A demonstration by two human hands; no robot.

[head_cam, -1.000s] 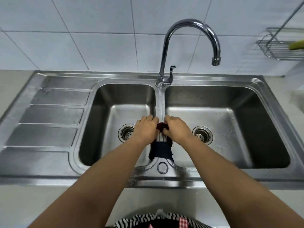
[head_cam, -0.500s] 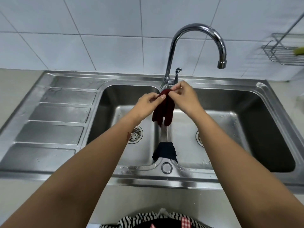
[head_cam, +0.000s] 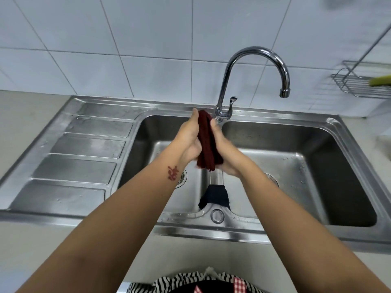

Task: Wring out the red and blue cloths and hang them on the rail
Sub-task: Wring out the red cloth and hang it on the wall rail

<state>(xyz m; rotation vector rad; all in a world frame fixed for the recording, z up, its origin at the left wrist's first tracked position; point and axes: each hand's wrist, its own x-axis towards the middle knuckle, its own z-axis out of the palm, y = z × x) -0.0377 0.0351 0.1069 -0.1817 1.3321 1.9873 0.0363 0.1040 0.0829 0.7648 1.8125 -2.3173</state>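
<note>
Ribbed red cloth (head_cam: pixel 208 140), bunched lengthwise, pressed between left hand (head_cam: pixel 189 138) and right hand (head_cam: pixel 225 149).

home kitchen | double steel sink (head_cam: pixel 349 132) — tap (head_cam: pixel 257 60) — white wall tiles (head_cam: pixel 148 34)

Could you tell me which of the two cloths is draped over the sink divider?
The blue cloth; the red cloth is held up between the left hand and right hand.

Two cloths, red cloth (head_cam: pixel 208 142) and blue cloth (head_cam: pixel 215 196); two basins; one tap (head_cam: pixel 254 58).
</note>
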